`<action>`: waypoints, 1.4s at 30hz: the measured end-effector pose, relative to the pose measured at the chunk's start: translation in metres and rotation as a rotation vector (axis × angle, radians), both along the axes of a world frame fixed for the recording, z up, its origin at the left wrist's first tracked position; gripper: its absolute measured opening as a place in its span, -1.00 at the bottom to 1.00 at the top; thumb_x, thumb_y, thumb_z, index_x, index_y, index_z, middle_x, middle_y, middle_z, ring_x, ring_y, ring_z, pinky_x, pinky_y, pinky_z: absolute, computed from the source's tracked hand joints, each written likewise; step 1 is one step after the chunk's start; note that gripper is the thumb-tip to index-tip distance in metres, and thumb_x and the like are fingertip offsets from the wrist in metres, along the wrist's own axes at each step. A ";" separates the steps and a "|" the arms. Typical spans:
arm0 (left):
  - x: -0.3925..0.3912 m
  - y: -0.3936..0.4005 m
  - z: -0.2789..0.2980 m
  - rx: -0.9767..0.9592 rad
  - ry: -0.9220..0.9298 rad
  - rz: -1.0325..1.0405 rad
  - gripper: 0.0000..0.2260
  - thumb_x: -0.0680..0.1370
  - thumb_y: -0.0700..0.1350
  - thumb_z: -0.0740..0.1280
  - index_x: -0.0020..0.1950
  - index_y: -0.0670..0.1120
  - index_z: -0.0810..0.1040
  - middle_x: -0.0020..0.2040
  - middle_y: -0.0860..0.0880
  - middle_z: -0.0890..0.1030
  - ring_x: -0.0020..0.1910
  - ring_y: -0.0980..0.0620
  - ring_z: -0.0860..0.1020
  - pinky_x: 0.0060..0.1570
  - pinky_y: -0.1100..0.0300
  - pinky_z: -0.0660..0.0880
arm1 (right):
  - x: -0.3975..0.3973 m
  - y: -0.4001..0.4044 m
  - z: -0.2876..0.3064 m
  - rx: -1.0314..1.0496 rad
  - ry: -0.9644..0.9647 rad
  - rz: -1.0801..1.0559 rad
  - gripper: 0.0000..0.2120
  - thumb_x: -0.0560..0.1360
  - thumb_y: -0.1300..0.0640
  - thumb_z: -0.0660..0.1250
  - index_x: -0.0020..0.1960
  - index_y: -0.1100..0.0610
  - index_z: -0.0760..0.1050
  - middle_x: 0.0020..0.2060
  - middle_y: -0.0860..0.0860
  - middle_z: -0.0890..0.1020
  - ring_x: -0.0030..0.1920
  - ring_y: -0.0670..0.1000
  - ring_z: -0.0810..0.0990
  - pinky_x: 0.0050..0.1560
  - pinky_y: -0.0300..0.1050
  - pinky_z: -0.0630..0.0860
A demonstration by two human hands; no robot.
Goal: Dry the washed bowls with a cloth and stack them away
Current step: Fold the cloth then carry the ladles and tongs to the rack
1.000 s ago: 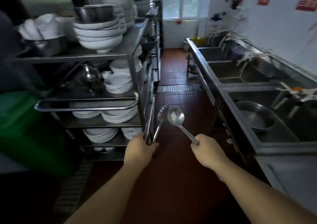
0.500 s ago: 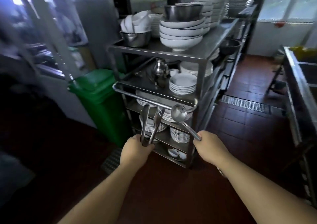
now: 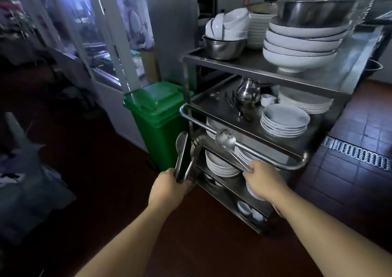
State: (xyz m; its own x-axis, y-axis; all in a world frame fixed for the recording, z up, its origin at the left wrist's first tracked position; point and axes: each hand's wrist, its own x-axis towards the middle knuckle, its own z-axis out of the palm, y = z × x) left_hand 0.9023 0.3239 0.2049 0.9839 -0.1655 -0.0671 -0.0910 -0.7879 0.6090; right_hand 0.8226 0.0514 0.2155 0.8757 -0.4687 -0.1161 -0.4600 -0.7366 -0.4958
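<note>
Two fists, fingers (image 3: 252,166) round spoon (image 3: 225,139), tongs (image 3: 192,155)

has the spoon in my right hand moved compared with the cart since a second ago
Yes. The spoon in the right hand now overlaps the cart's handle bar; a second ago it was out over the floor, right of the cart. The camera turned too.

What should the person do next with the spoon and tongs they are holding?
Probably set them down on the cart's middle shelf, beside the utensils already lying there. The left hand grips tongs and the right hand a spoon, so neither is free for bowls.
</note>
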 end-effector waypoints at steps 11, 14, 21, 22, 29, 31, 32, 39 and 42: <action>0.186 0.023 0.009 -0.010 0.018 -0.061 -0.80 0.52 0.08 0.51 0.02 0.05 0.57 -0.23 0.08 0.62 -0.35 0.10 0.60 -0.50 0.24 0.40 | 0.146 0.026 0.003 0.008 -0.006 -0.081 -0.75 0.61 0.05 0.26 -0.23 0.01 0.36 -0.28 -0.02 0.54 -0.28 -0.01 0.51 -0.40 -0.12 0.28; 0.219 0.015 0.004 0.003 0.031 -0.097 -0.83 0.53 0.06 0.49 -0.01 0.05 0.55 -0.24 0.05 0.61 -0.37 0.07 0.60 -0.48 0.24 0.39 | 0.170 0.019 0.002 0.006 0.015 -0.100 -0.80 0.64 0.01 0.25 -0.16 0.00 0.41 -0.22 -0.02 0.58 -0.24 -0.03 0.53 -0.38 -0.11 0.32; 0.291 -0.034 0.007 0.056 0.034 -0.221 -0.83 0.54 0.01 0.46 0.09 0.06 0.56 -0.05 -0.02 0.62 -0.21 -0.01 0.65 -0.31 0.11 0.57 | 0.220 -0.029 -0.003 0.048 0.022 -0.185 -0.83 0.61 -0.01 0.29 -0.10 0.05 0.49 -0.18 -0.01 0.61 -0.13 0.12 0.59 -0.21 -0.04 0.41; 0.301 -0.043 0.009 0.064 0.030 -0.239 -0.81 0.54 0.01 0.46 0.12 0.06 0.56 -0.03 -0.01 0.62 -0.19 -0.01 0.65 -0.26 0.08 0.60 | 0.228 -0.038 -0.003 0.059 0.019 -0.192 -0.83 0.61 0.00 0.30 -0.12 0.06 0.48 -0.19 -0.01 0.59 -0.14 0.14 0.58 -0.18 -0.04 0.42; 0.368 -0.111 0.027 0.208 -0.046 -0.391 -0.71 0.52 -0.04 0.44 0.24 0.02 0.57 0.09 0.03 0.51 0.05 -0.05 0.60 0.00 0.06 0.57 | 0.279 -0.098 -0.007 0.069 0.001 -0.203 -0.80 0.61 0.04 0.31 -0.16 0.10 0.49 -0.22 0.05 0.63 -0.14 0.17 0.62 -0.12 0.04 0.53; 0.385 -0.132 0.029 0.281 -0.075 -0.441 -0.70 0.52 -0.06 0.41 0.25 0.01 0.58 0.15 -0.03 0.55 0.09 -0.10 0.60 0.02 0.07 0.57 | 0.289 -0.112 -0.007 0.061 0.000 -0.212 -0.79 0.61 0.03 0.31 -0.17 0.09 0.48 -0.23 0.06 0.63 -0.16 0.17 0.62 -0.17 0.02 0.51; 0.392 -0.141 0.029 0.310 -0.083 -0.466 -0.69 0.51 -0.07 0.39 0.27 0.00 0.58 0.18 -0.04 0.56 0.11 -0.11 0.60 0.02 0.07 0.57 | 0.293 -0.118 -0.007 0.058 -0.004 -0.216 -0.78 0.61 0.03 0.32 -0.18 0.08 0.46 -0.25 0.05 0.61 -0.17 0.17 0.62 -0.17 0.03 0.51; 0.439 -0.204 0.024 0.526 -0.181 -0.665 -0.65 0.50 -0.08 0.34 0.28 -0.02 0.61 0.24 -0.12 0.60 0.27 -0.20 0.59 0.31 -0.04 0.55 | 0.296 -0.152 -0.011 0.078 0.011 -0.306 -0.78 0.61 0.01 0.30 -0.18 0.05 0.44 -0.33 0.01 0.57 -0.26 0.08 0.59 -0.32 -0.03 0.39; 0.464 -0.232 0.018 0.568 -0.218 -0.768 -0.62 0.54 -0.11 0.31 0.36 -0.06 0.56 0.29 -0.15 0.57 0.30 -0.20 0.57 0.33 -0.03 0.53 | 0.295 -0.161 -0.014 0.075 0.009 -0.355 -0.75 0.61 0.02 0.32 -0.21 0.05 0.41 -0.33 0.01 0.56 -0.26 0.04 0.57 -0.30 -0.04 0.40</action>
State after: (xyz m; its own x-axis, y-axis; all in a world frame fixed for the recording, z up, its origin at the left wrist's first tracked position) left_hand 1.3662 0.0923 0.2232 0.6226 -0.7651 -0.1643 -0.7669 -0.6383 0.0664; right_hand 1.1175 -0.1093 0.2010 0.6589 -0.7329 -0.1692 -0.6852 -0.4920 -0.5371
